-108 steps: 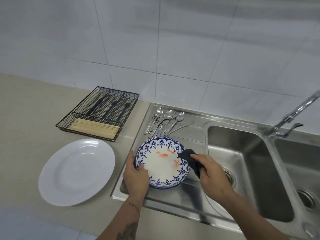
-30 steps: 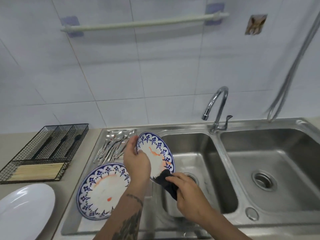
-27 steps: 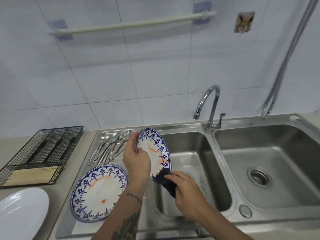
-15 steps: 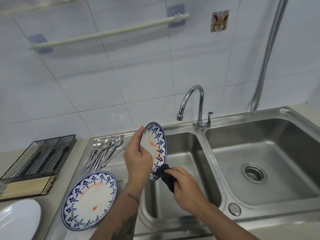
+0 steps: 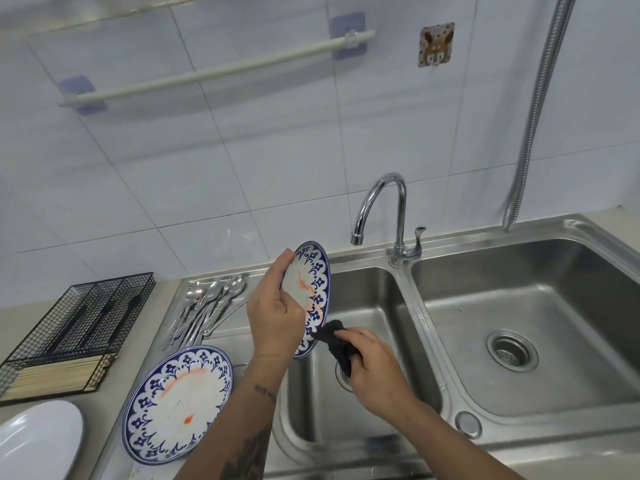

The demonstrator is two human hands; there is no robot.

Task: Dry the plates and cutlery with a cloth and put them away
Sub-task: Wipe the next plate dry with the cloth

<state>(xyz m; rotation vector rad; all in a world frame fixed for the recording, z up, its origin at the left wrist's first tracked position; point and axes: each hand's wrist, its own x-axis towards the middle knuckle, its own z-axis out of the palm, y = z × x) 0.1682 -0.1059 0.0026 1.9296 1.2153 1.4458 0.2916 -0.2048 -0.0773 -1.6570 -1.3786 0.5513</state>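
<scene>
Sink (image 5: 571, 268): two patterned plates (image 5: 313, 289), one cloth (image 5: 337, 342).

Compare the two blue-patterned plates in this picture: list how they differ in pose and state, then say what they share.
1. The held plate stands tilted nearly on edge above the sink basin; the lying plate rests flat on the drainboard.
2. The left hand grips the held plate; nothing touches the lying plate.
3. The right hand presses a dark cloth against the held plate's lower rim; the lying plate gets no cloth.

Both share a blue rim pattern and orange marks on white.
</scene>
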